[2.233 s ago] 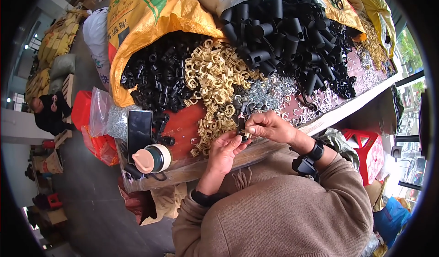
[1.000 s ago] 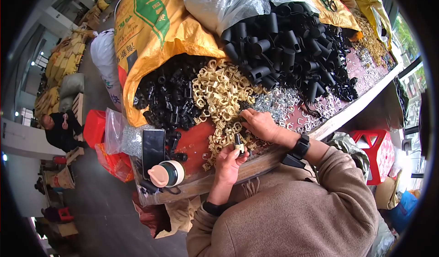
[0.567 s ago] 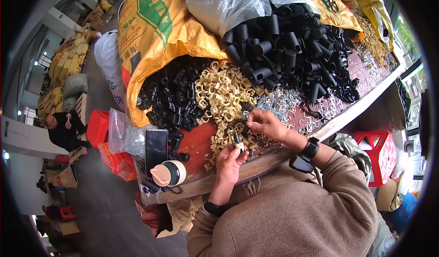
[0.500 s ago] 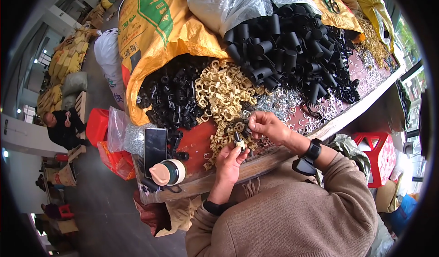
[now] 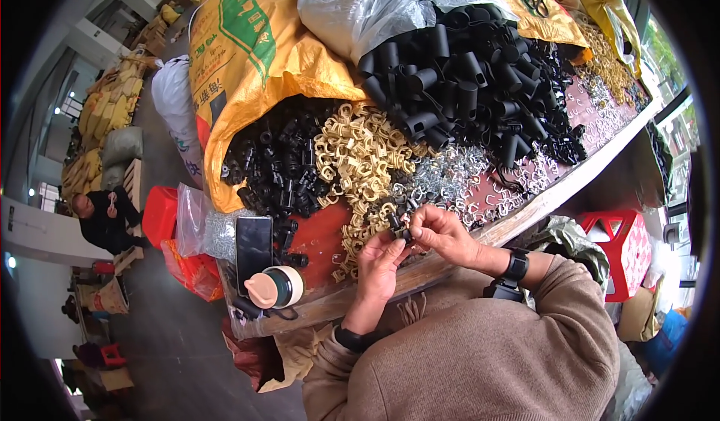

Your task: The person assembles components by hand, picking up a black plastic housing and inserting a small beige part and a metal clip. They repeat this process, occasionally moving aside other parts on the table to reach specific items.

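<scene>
My left hand (image 5: 379, 267) pinches a small black plastic fitting (image 5: 394, 221) between thumb and fingers, above the table's near edge. Close against it, my right hand (image 5: 448, 237) is closed, thumb and forefinger meeting at the fitting's side; whatever small piece they pinch is too small to make out. Just beyond both hands spreads a heap of beige plastic clips (image 5: 358, 155). Left of that lie black plastic fittings (image 5: 281, 162), spilling from an orange woven sack (image 5: 247, 83). Small silver metal hooks (image 5: 457, 170) are scattered to the right.
Black tubes (image 5: 469, 68) pour from a clear plastic bag (image 5: 390, 5) at the back. A phone (image 5: 254, 247) and a lidded cup (image 5: 283, 286) stand at the table's left corner. Red stools (image 5: 624, 260) flank the table. Another person (image 5: 109, 218) sits far left.
My right hand has moved down and left to meet the fitting in my left hand. The fitting has tilted, and its beige part no longer shows. The view has shifted slightly.
</scene>
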A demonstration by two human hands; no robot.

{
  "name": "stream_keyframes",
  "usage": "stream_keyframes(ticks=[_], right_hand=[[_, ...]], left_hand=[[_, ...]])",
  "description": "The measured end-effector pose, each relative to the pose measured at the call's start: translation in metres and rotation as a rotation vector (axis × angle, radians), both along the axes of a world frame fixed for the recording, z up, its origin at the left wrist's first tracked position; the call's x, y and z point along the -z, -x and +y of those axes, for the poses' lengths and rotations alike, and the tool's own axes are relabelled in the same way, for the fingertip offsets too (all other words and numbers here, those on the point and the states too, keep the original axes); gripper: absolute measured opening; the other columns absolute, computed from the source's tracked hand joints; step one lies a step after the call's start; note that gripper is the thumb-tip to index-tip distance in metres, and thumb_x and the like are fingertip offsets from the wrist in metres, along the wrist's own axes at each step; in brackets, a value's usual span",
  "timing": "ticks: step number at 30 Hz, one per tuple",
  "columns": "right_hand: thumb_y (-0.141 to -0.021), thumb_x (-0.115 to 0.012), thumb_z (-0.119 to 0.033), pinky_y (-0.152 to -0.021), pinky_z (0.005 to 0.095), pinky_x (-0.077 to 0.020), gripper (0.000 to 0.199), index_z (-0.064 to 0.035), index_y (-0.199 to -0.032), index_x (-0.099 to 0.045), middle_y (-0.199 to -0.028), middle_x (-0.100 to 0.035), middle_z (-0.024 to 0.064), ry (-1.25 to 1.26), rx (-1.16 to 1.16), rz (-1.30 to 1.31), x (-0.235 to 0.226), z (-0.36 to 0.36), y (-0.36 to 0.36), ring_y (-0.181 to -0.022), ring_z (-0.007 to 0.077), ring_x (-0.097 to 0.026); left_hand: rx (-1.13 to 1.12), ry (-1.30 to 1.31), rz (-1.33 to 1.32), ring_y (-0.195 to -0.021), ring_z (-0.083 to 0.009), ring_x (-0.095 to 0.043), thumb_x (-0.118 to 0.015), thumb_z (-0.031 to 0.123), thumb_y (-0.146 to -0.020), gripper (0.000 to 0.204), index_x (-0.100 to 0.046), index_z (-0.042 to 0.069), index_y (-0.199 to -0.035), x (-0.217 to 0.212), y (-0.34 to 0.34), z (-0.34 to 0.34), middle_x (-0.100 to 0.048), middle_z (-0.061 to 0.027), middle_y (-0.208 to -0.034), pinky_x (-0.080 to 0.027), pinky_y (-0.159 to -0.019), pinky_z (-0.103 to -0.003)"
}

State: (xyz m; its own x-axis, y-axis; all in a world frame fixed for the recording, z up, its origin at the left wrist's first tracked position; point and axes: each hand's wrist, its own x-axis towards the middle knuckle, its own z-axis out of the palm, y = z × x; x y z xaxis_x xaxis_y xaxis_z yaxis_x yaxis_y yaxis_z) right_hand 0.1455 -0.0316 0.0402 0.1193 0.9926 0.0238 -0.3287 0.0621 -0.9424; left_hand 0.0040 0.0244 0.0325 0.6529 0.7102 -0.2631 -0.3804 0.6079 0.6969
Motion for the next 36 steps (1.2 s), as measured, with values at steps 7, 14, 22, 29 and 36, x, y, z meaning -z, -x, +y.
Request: stream_keyframes(ticks=[7, 14, 22, 29, 36], right_hand=[[-0.083, -0.052, -0.020, -0.048, 0.0217, -0.0366, 0.019, -0.0035, -0.074, -0.045, -0.063, -0.045, -0.0005, -0.069, 0.060, -0.294, 0.003, -0.004, -0.001, -0.056, 0.0063, -0.044], [-0.080, -0.054, -0.015, -0.050, 0.0283, -0.0379, 0.018, -0.0012, -0.071, -0.046, -0.062, -0.046, 0.0060, -0.161, 0.059, -0.694, -0.009, -0.006, -0.008, -0.055, 0.0178, -0.046], [-0.075, -0.060, -0.016, -0.053, 0.0294, -0.0405, 0.018, -0.0026, -0.086, -0.055, -0.067, -0.046, 0.0058, -0.326, 0.189, -0.754, -0.005, -0.007, -0.013, -0.062, 0.0194, -0.049], [-0.072, -0.062, -0.014, -0.055, 0.0285, -0.0421, 0.021, -0.0028, -0.090, -0.057, -0.071, -0.049, 0.0049, -0.549, 0.149, -0.882, 0.002, -0.010, -0.024, -0.063, 0.0181, -0.049], [-0.064, -0.067, -0.015, -0.052, 0.0314, -0.0413, 0.024, -0.0017, -0.070, -0.048, -0.073, -0.050, 0.0083, 0.045, 0.772, -1.109, 0.026, -0.026, -0.103, -0.064, 0.0221, -0.051]], left_hand=[[0.025, -0.010, -0.035, -0.083, -0.0149, -0.057, -0.054, 0.004, -0.079, 0.021, -0.052, 0.000, -0.099, -0.001, -0.004, -0.001, -0.058, -0.0068, -0.091, -0.049, -0.074, -0.029], [0.051, -0.006, 0.010, -0.079, -0.0126, -0.057, -0.055, 0.006, -0.079, 0.021, -0.053, 0.001, -0.099, 0.000, -0.003, 0.000, -0.059, -0.0056, -0.090, -0.049, -0.071, -0.027], [0.139, 0.074, 0.056, -0.077, -0.0106, -0.057, -0.054, 0.009, -0.080, 0.021, -0.053, 0.002, -0.100, 0.006, 0.001, 0.000, -0.059, -0.0047, -0.087, -0.048, -0.068, -0.023], [0.243, 0.029, 0.083, -0.068, -0.0124, -0.057, -0.048, 0.013, -0.084, 0.019, -0.053, 0.001, -0.098, 0.000, -0.003, -0.006, -0.058, -0.0062, -0.081, -0.049, -0.063, -0.023], [0.248, -0.115, 0.047, -0.059, -0.0127, -0.056, -0.046, 0.015, -0.085, 0.020, -0.052, -0.001, -0.095, 0.016, 0.004, 0.003, -0.058, -0.0085, -0.076, -0.047, -0.053, -0.022]])
